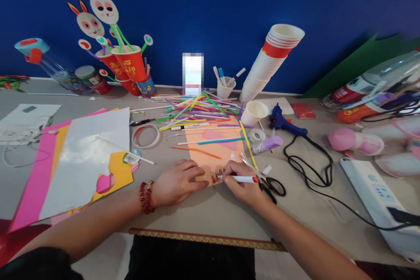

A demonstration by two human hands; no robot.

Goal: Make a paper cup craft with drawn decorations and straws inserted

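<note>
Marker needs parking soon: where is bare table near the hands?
Bare tabletop runs between the left hand, right hand with marker and the near edge. Another patch lies between scissors and power strip, crossed by the black cord. Crowded: straw pile behind the orange paper, paper sheets left.

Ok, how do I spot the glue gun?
Find the tall leaning stack of paper cups against the blue wall. Just in front of it, right of a single white cup, lies the glue gun. It is the only dark blue tool, with a black cord trailing from it.
</note>
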